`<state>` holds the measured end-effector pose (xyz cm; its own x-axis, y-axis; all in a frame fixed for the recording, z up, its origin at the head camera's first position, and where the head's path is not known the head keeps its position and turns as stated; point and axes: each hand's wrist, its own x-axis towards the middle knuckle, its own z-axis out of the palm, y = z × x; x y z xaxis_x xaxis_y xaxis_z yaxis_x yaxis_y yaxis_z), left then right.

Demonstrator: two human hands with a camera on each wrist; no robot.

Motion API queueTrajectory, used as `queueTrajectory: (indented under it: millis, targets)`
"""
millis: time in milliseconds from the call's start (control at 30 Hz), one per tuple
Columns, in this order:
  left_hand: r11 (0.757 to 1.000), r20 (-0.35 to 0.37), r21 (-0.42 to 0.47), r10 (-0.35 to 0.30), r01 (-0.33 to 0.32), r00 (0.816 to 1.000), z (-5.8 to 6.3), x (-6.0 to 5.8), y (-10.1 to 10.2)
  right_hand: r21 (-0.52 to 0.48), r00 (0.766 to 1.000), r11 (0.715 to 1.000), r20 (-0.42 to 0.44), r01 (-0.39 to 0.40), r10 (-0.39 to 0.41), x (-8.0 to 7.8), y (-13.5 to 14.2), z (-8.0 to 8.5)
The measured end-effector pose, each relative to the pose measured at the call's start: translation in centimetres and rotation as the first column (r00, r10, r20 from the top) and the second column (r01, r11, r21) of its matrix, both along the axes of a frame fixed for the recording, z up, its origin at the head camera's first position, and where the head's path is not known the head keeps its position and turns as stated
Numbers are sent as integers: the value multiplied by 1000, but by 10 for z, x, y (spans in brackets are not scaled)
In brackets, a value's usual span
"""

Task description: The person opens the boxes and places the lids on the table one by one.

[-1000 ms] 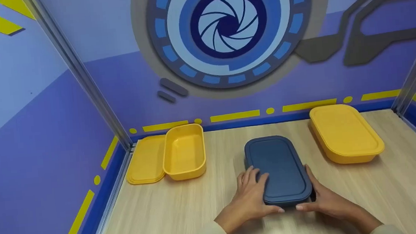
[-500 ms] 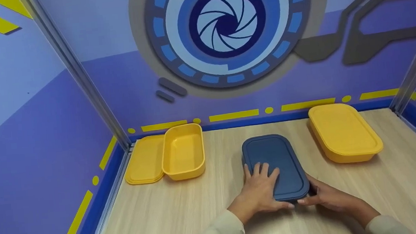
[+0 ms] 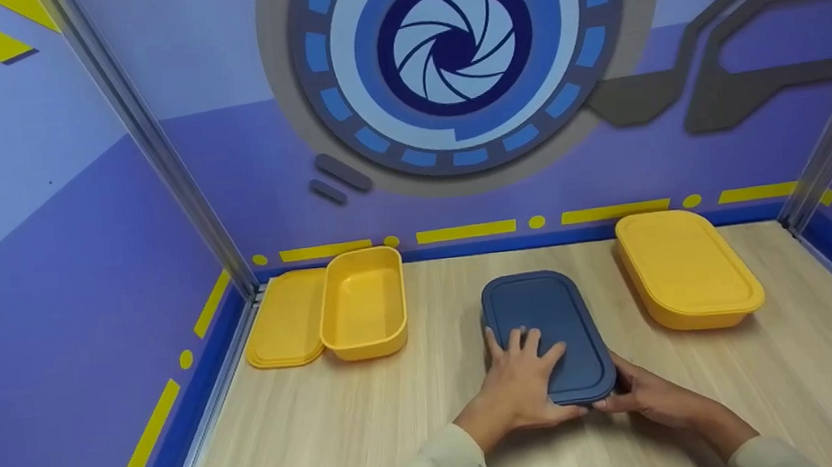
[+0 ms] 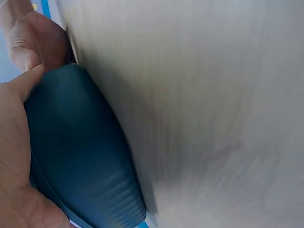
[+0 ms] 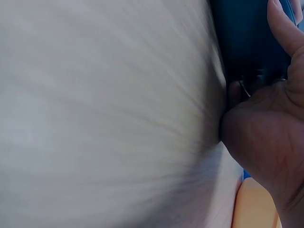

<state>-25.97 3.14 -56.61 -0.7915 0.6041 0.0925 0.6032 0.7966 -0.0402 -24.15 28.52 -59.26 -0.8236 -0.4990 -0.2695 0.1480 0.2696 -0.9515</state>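
Observation:
A dark blue lidded food container (image 3: 539,305) sits near the middle of the table, its long side pointing away from me. My left hand (image 3: 523,386) rests on its lid with the fingers spread, and the thumb lies along the near edge. My right hand (image 3: 652,397) grips the near right corner, thumb at the front edge; its other fingers are largely hidden behind the side. In the left wrist view the container's blue wall (image 4: 80,137) shows ridges at one end. From the right wrist, the right thumb (image 5: 285,28) lies against the blue wall.
On the left, an uncovered yellow container (image 3: 366,305) stands beside a flat yellow lid (image 3: 284,320), partly overlapping it in view. A lidded yellow container (image 3: 690,262) stands at the back right. Printed panels (image 3: 245,173) wall in the wooden table (image 3: 313,438).
My left hand has slid right and further onto the lid, from its left edge. The blue container has shifted slightly left. My right hand stays at its corner, closer to the left thumb.

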Motion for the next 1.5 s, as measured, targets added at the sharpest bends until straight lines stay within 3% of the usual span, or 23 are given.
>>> queueTrajectory:
  millis: [933, 1500]
  targets:
    - [998, -53, 17, -55, 56, 997, -4, -4, -5, 40, 994, 999, -113, -6, 10, 3, -7, -6]
    - [998, -63, 2, -63, 64, 996, -6, -5, -6, 59, 996, 998, -84, 4, 1, 3, -6, -2]
